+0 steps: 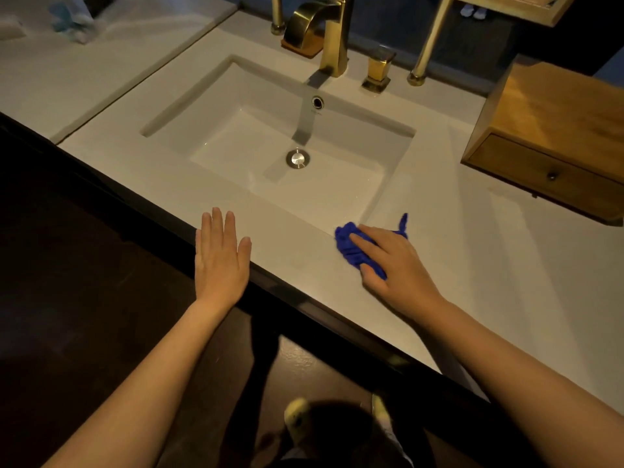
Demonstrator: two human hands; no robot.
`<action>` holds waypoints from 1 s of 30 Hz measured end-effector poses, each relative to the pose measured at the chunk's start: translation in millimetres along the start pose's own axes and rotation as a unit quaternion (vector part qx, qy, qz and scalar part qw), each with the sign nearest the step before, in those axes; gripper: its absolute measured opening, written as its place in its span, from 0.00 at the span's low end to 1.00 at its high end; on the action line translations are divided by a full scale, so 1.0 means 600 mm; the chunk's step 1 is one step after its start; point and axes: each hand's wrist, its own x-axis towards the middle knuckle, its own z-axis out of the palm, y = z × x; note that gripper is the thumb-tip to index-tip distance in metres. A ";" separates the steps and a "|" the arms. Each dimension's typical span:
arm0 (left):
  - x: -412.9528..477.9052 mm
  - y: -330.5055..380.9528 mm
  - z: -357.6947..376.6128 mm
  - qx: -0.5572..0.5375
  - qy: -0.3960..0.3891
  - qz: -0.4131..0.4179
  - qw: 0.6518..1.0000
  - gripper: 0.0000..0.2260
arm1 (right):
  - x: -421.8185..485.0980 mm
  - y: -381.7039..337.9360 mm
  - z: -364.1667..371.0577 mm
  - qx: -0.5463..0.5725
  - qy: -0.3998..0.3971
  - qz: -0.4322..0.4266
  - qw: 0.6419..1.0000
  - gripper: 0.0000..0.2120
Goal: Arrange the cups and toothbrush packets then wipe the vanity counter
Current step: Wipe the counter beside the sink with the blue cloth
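A crumpled blue cloth lies on the white vanity counter, at the front right corner of the sink. My right hand presses down on the cloth and grips it with the fingers spread over it. My left hand rests flat on the counter's front edge, left of the cloth, fingers together and holding nothing. No cups or toothbrush packets are in clear view; blurred pale items sit at the far left corner.
A gold faucet and a gold handle stand behind the basin. A wooden drawer box sits on the counter at the right. The dark counter front runs diagonally before me.
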 end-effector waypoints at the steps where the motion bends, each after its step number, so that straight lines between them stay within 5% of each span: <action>1: 0.000 0.000 0.001 0.000 0.000 0.000 1.000 0.25 | 0.001 0.011 -0.006 -0.008 0.013 0.016 1.000 0.22; 8: 0.003 -0.001 0.010 -0.005 0.014 0.001 1.000 0.24 | 0.028 -0.010 0.014 -0.035 0.113 0.183 0.976 0.19; 16: 0.003 -0.003 0.003 0.018 0.000 0.006 1.000 0.25 | 0.001 -0.121 0.074 -0.021 0.101 0.181 0.978 0.24; 22: 0.007 0.004 -0.011 0.061 -0.027 -0.004 0.998 0.27 | -0.004 -0.174 0.079 -0.021 0.037 0.176 0.983 0.24; 30: -0.046 0.060 -0.041 0.054 -0.088 0.014 0.995 0.27 | 0.001 -0.170 0.015 0.126 -0.099 0.190 0.969 0.27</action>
